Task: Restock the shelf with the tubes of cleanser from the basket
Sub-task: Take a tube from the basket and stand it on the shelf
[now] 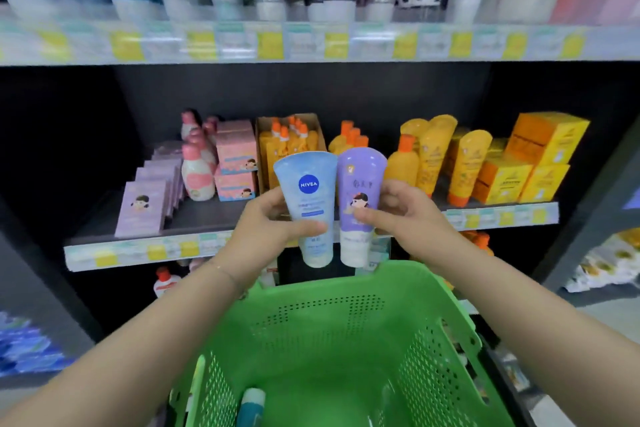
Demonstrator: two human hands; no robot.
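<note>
My left hand [270,222] grips a light blue Nivea tube [310,198], held cap down. My right hand [401,211] grips a purple tube [358,191] with a cartoon girl on it, also cap down. Both tubes are side by side, raised above the far rim of the green basket [346,322] and in front of the middle shelf [138,250]. A teal tube [251,406] lies in the basket's near left corner. The top shelf [311,42] carries a row of upright tubes, blurred.
The middle shelf holds purple boxes [142,208], pink bottles [197,173], pink boxes [235,159], and orange bottles, tubes and boxes [450,163]. Bare shelf board shows in front of the pink goods. More products stand on lower shelves left and right.
</note>
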